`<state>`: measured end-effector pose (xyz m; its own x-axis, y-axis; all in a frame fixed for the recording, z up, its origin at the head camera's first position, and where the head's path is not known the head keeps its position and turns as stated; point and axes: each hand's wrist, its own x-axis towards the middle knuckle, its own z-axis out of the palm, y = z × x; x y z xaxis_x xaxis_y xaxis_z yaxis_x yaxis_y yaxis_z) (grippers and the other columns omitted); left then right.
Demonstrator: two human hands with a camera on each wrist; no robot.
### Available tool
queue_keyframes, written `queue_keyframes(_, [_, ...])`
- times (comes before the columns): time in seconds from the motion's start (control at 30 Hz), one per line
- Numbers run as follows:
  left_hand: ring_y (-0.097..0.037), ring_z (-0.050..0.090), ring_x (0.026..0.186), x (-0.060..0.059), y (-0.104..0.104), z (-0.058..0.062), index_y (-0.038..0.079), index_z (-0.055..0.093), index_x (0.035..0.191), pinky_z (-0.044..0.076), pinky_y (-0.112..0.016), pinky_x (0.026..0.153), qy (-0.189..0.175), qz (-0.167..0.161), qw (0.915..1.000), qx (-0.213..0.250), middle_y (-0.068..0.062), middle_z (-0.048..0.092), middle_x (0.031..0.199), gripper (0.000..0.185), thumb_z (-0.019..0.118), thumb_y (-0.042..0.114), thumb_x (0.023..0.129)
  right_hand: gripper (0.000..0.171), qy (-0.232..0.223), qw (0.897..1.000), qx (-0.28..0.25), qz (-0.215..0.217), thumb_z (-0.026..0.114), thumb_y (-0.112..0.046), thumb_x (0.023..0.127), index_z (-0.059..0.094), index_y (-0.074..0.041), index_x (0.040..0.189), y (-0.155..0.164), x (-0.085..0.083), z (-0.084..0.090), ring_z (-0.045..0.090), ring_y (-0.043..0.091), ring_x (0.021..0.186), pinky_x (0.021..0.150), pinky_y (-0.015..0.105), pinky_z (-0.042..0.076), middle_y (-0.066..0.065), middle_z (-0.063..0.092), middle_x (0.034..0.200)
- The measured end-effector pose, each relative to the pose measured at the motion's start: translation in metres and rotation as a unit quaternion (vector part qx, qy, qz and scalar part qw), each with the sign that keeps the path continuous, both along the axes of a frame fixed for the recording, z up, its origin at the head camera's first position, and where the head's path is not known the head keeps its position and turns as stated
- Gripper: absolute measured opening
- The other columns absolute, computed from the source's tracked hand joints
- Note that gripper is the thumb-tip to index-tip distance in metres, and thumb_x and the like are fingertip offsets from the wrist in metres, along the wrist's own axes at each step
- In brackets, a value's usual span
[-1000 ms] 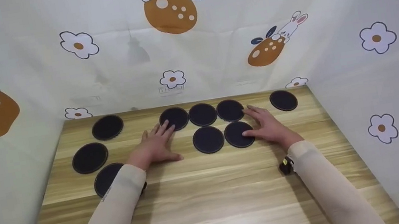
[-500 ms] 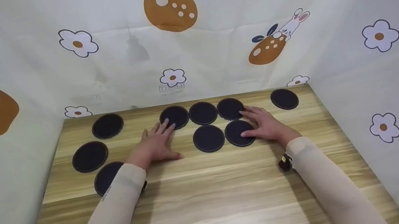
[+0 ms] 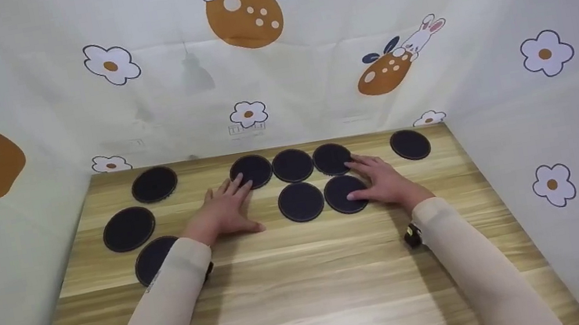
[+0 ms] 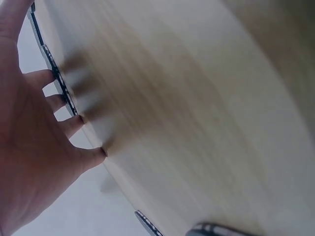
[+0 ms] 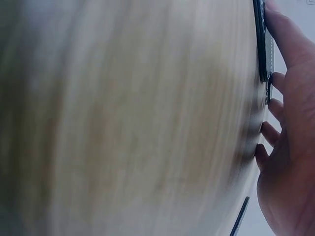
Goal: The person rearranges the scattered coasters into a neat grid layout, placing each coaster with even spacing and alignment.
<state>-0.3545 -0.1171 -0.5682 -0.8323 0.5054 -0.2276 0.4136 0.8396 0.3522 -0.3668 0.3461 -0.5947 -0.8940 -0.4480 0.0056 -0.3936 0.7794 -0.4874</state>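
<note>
Round black coasters with stitched edges lie flat in a group. The back row has a left coaster, a middle coaster and a right coaster; in front are two more, a left one and a right one. My left hand has its fingers spread, fingertips on the near edge of the back-left coaster and thumb on the wood. With fingers extended, my right hand rests its thumb on the front-right coaster, its fingertips at the back-right coaster's edge.
Three separate coasters lie at the left: a far one, a middle one and a near one partly hidden by my left sleeve. Another coaster lies at the back right. Printed cloth encloses the wooden table.
My right hand has shifted slightly left, its fingertips and thumb lying a little further over the right-hand coasters. The left hand and the coasters stay put.
</note>
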Motion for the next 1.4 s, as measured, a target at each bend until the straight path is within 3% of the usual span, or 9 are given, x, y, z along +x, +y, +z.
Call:
queue_keyframes(0.23, [-0.050,0.013,0.167,0.000,0.001,0.000,0.013,0.023,0.178,0.012,-0.081,0.126,0.007,-0.006,1.0000,0.001,-0.018,0.007,0.185,0.124,0.083,0.072,0.087,0.094,0.007,1.000,0.000,0.006,0.085,-0.057,0.092,0.050,-0.015,0.168,0.000,0.000,0.001,0.029,0.049,0.161,0.128,0.071,0.026,0.016,0.034,0.178])
queue_keyframes(0.43, [-0.051,0.018,0.165,0.006,-0.013,0.007,0.009,0.029,0.176,0.016,-0.077,0.128,0.020,0.005,0.9987,0.047,-0.020,0.013,0.184,0.123,0.087,0.068,0.085,0.094,0.004,1.000,0.009,0.005,0.084,-0.058,0.093,0.048,-0.015,0.169,0.000,0.001,0.002,0.029,0.047,0.161,0.128,0.069,0.026,0.015,0.033,0.179])
queue_keyframes(0.7, [-0.050,0.049,0.149,0.020,-0.064,0.026,-0.005,0.051,0.160,0.038,-0.063,0.125,0.018,0.046,0.9936,0.101,-0.029,0.055,0.159,0.086,0.084,0.045,0.097,0.093,0.003,1.000,0.005,0.005,0.084,-0.057,0.094,0.048,-0.015,0.169,0.000,0.001,0.001,0.027,0.048,0.162,0.129,0.069,0.025,0.014,0.032,0.179])
queue_keyframes(1.0, [-0.052,0.054,0.143,0.059,-0.125,0.039,-0.009,0.055,0.154,0.042,-0.068,0.119,0.018,0.103,0.9884,0.110,-0.033,0.060,0.151,0.080,0.082,0.042,0.099,0.093,0.005,1.000,0.005,0.008,0.083,-0.057,0.095,0.047,-0.015,0.169,0.000,0.001,0.002,0.028,0.049,0.161,0.127,0.071,0.026,0.016,0.031,0.179])
queue_keyframes(1.17, [-0.056,0.055,0.139,0.081,-0.146,0.035,-0.014,0.057,0.149,0.044,-0.068,0.116,0.026,0.118,0.9878,0.097,-0.036,0.061,0.145,0.086,0.086,0.047,0.095,0.095,-0.008,1.000,0.006,0.009,0.083,-0.059,0.095,0.044,-0.018,0.171,0.000,0.000,0.003,0.024,0.047,0.164,0.129,0.070,0.024,0.013,0.028,0.181])
queue_keyframes(1.4, [-0.060,0.049,0.141,0.104,-0.157,0.025,-0.014,0.055,0.151,0.042,-0.072,0.116,0.032,0.133,0.9864,0.091,-0.040,0.054,0.150,0.098,0.090,0.054,0.089,0.095,-0.011,1.000,0.006,0.009,0.083,-0.057,0.095,0.044,-0.016,0.171,0.000,0.001,0.002,0.023,0.048,0.164,0.130,0.069,0.023,0.013,0.027,0.181])
